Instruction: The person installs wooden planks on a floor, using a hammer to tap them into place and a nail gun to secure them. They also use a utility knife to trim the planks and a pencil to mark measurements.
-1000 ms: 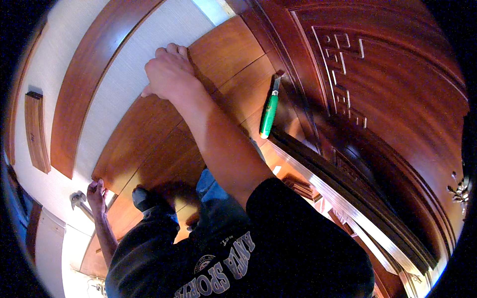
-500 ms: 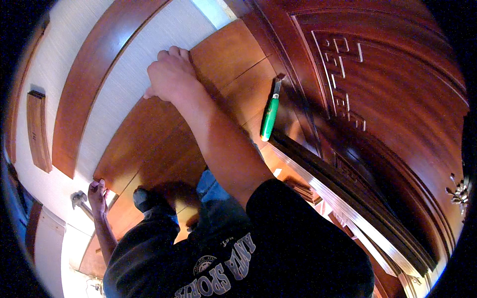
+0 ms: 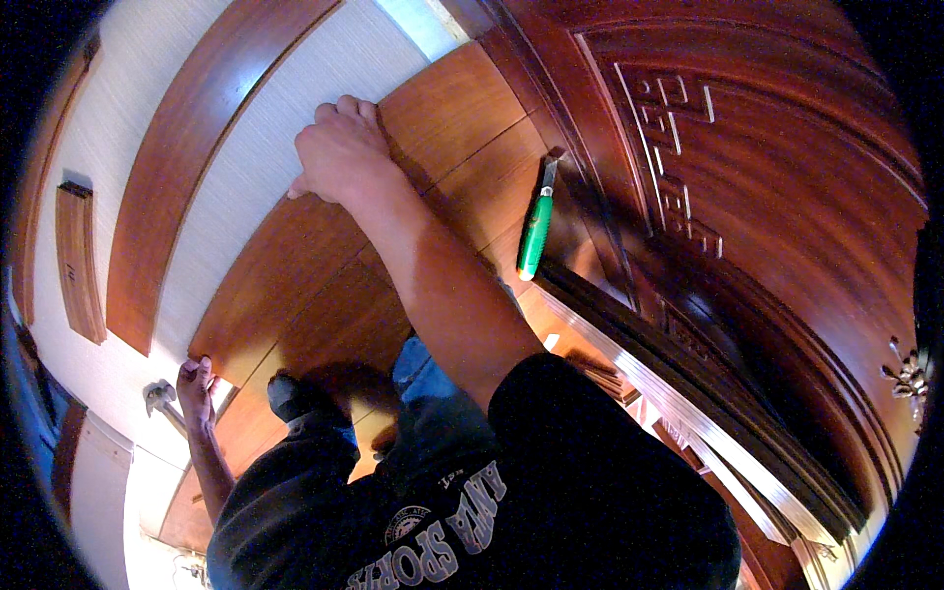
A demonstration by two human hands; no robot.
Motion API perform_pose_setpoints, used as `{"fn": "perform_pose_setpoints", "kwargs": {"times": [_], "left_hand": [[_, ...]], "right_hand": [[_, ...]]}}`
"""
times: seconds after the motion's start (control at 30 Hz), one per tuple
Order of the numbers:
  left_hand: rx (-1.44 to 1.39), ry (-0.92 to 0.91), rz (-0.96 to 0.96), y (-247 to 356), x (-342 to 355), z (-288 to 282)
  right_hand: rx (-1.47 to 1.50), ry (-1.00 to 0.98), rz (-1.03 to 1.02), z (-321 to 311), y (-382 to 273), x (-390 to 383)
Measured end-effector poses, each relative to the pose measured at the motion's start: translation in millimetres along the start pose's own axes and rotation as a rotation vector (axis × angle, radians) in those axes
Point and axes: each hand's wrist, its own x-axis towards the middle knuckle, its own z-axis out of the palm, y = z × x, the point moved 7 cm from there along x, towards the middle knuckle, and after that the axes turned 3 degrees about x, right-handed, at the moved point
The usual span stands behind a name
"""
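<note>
Has the outer floor plank [image 3: 285, 246] under the right hand [image 3: 344, 147], with fingers bent over its long edge and thumb spread apart; unable to say if gripping or only pressing. Touches the plank's near-left corner with the left hand [image 3: 197, 382], thumb and fingers close together; pinch unclear. Stretches the right arm [image 3: 433, 265] forward, palm down; extends the left forearm [image 3: 209, 462] along the side.
</note>
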Motion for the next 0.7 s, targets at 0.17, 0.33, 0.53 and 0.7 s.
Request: {"fn": "perform_pose_setpoints", "kwargs": {"times": [0.17,0.33,0.53,0.7], "left_hand": [[0.126,-0.002,0.045,29,-9,15],[0.293,0.003,0.104,6,6,-9],[1.023,0.346,0.623,120,-26,21],[1.095,0.527,1.048,238,-33,59]], "right_hand": [[0.001,-0.001,0.012,-4,6,-3],[-0.050,0.033,-0.043,5,-5,1],[-0.174,0.022,-0.125,10,-14,0],[-0.036,0.149,-0.191,19,-27,-38]]}}
